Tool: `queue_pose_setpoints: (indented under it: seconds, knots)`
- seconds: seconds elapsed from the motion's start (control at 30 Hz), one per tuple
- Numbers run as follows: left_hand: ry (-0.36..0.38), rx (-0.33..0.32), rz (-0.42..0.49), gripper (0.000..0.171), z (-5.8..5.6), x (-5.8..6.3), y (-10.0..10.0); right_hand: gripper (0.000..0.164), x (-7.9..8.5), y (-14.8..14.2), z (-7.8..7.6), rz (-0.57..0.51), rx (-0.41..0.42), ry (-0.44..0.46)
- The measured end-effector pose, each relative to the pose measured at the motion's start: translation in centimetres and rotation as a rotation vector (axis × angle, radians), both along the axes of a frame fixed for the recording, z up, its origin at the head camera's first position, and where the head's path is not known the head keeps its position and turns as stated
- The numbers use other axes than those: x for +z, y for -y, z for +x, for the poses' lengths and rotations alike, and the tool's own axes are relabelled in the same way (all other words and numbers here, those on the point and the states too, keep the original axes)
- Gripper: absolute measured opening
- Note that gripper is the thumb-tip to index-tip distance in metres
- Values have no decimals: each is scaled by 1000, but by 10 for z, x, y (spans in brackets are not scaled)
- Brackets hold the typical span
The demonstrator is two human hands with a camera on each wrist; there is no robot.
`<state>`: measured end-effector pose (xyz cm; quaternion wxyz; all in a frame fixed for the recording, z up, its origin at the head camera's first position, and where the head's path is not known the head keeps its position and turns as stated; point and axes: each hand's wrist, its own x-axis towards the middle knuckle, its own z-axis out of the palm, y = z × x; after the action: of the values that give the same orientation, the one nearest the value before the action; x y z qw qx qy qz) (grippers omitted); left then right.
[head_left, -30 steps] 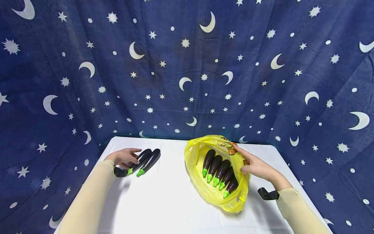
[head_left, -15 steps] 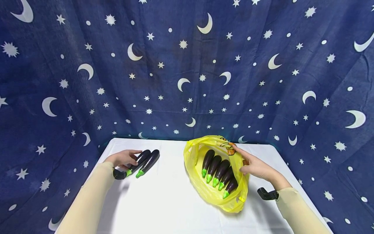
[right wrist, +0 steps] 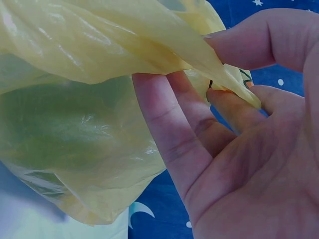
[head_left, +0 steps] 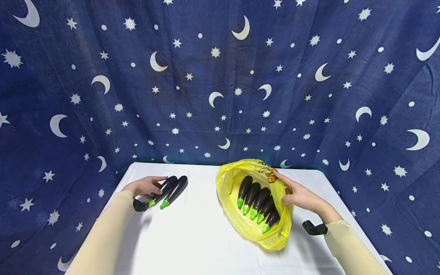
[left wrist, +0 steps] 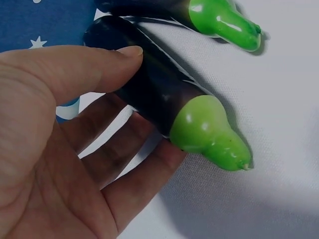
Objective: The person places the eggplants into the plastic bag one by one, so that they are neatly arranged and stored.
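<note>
On the left of the table my left hand (head_left: pixel 147 186) holds a dark purple eggplant (head_left: pixel 167 184) with a green stem end. In the left wrist view the thumb lies on the eggplant (left wrist: pixel 154 79) and the fingers are on its other side. Close beside it lies a second eggplant (head_left: pixel 177 190), untouched. My right hand (head_left: pixel 302 195) grips the right rim of a yellow plastic bag (head_left: pixel 231 217), the film passing between thumb and fingers in the right wrist view. The bag's mouth gapes, and several eggplants (head_left: pixel 261 200) lie side by side inside it.
A white cloth covers the table (head_left: pixel 192 233), with bare cloth between the two eggplants and the bag. Behind and at both sides hangs a dark blue curtain (head_left: pixel 192 141) with moons and stars. Orange and black print (head_left: pixel 270 175) marks the bag's far rim.
</note>
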<state>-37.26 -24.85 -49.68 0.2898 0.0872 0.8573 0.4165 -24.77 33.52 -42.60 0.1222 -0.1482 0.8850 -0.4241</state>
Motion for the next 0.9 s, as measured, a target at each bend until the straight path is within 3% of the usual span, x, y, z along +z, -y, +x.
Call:
queue_pose_setpoints:
  seconds: [0.6, 0.9]
  knots:
    - [-36, -8, 5, 74, 1, 0, -2, 103, 0, -1, 4, 16, 0, -37]
    - [-65, 43, 69, 75, 7, 13, 18, 103, -1, 0, -1, 13, -7, -17]
